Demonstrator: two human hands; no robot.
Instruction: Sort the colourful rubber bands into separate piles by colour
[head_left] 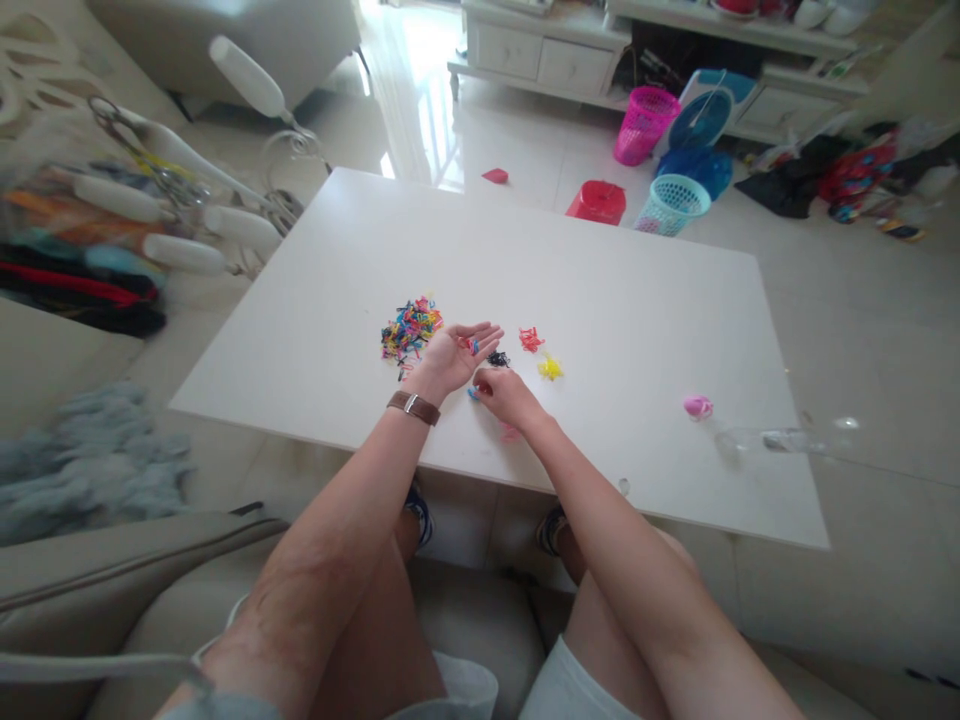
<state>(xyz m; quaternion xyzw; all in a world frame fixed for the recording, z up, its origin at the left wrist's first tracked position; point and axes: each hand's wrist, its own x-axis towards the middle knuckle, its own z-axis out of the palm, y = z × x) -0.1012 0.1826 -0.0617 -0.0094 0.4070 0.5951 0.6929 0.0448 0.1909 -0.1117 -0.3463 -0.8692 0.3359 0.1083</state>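
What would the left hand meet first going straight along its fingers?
Probably the pile of small red pieces just beyond the left hand, though it might pass above them; height over the white tabletop is unclear here.

The white rectangular worktop (487, 235) leaves its far half passable; a multicoloured heap of small pieces (409, 328) obstructs centre-left.

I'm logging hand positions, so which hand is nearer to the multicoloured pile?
Left. The left hand is palm up at the right side of the multicoloured pile; the right hand is farther off to the right.
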